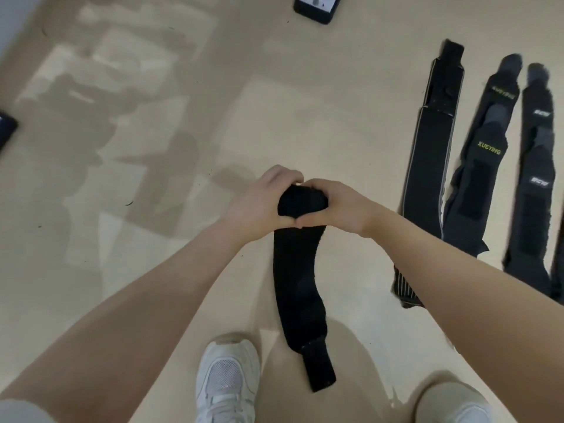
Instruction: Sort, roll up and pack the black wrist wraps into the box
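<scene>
A: Where are your hands just now?

B: Your left hand (259, 206) and your right hand (341, 206) meet in the middle of the view, thumbs touching at the near side; both curl round the rolled end of a black wrist wrap (300, 270); the roll sits between your palms, its dark top showing between your fingers and thumbs.

A: And the rest of that wrap?

B: It runs from the roll toward you along the beige floor (305, 123), flat and slightly bent; its narrower end tab lies nearest you, between your two white shoes (227, 377); the tab lies nearer the left shoe, and only the toe of the right one shows at the near edge.

A: What about the other wraps?

B: You have them laid out to the right, well apart from your hands; a long striped-edged wrap (427, 166) lies leftmost of the group, running near to far; just beside it on the right lies a wrap with yellow lettering (485, 154); further right again lies a wrap with white labels (537, 166), and a dark sliver of one more shows at the right edge; your right forearm crosses over the near ends of the group.

A: Anything else on the floor?

B: A phone (317, 7) lies at the far edge, screen lit; a dark flat device (6, 129) pokes in at the left edge, too cut off to name.
</scene>
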A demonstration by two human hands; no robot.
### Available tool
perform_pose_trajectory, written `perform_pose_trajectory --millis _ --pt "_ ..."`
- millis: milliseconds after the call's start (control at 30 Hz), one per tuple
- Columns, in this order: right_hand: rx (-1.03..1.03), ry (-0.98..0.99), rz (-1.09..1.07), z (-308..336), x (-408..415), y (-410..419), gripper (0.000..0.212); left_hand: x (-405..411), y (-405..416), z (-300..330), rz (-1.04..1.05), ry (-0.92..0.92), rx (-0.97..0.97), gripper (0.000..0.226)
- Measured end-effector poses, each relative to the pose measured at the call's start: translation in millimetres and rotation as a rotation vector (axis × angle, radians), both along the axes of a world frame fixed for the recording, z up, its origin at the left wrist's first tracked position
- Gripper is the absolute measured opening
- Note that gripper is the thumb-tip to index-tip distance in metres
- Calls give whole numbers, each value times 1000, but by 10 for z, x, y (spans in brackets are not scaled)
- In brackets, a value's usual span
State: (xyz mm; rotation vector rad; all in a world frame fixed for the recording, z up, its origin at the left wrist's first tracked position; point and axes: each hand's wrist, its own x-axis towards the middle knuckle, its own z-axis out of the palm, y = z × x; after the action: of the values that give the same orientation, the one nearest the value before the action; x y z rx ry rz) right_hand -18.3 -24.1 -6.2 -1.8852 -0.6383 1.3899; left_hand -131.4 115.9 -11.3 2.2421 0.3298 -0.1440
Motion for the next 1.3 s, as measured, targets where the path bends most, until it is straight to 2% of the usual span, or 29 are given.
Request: perform_pose_trajectory --millis 100,233,367,500,567,600,667,733,767,833,933,1000,1100,1200,1300 --pt "63 55 -131 202 98 -102 49 -4 -50 174 319 -47 -375 75" --pt "92 88 -69 391 149 -229 56 -23 -159 267 174 62 -609 49" --pt "139 27 -120 455 97 -263 64 -7 -246 342 168 77 -741 51" --pt "213 -155 -209 462 -1 -231 64 -18 -285 347 197 47 -790 53" --pt "243 -140 -316 453 -45 -229 58 -7 -284 366 206 24 -792 53" --pt "245 -76 -401 454 -58 -233 54 11 -280 370 220 1 -771 54" --pt "230 175 -550 475 -53 -247 46 60 -278 378 249 -55 -687 54" --pt "199 446 -535 484 -36 -265 46 94 -279 368 246 -83 -592 54" --pt "180 509 -487 489 -38 -278 50 99 -290 366 245 -91 -559 54" --pt "163 547 -448 467 -40 -292 53 96 -316 368 227 -128 -491 53" --pt "220 553 -572 418 -40 -281 51 89 -347 371 203 -205 -409 58" --pt "232 517 -664 385 -39 -292 35 89 -362 375 273 -147 -499 67" --pt "262 483 -672 331 -45 -343 20 57 -364 370 374 107 -700 85" --pt "323 461 -677 286 -7 -418 28 -7 -334 356 361 358 -1069 75" --pt "329 363 -526 281 19 -458 38 -11 -381 306 363 380 -1104 76"
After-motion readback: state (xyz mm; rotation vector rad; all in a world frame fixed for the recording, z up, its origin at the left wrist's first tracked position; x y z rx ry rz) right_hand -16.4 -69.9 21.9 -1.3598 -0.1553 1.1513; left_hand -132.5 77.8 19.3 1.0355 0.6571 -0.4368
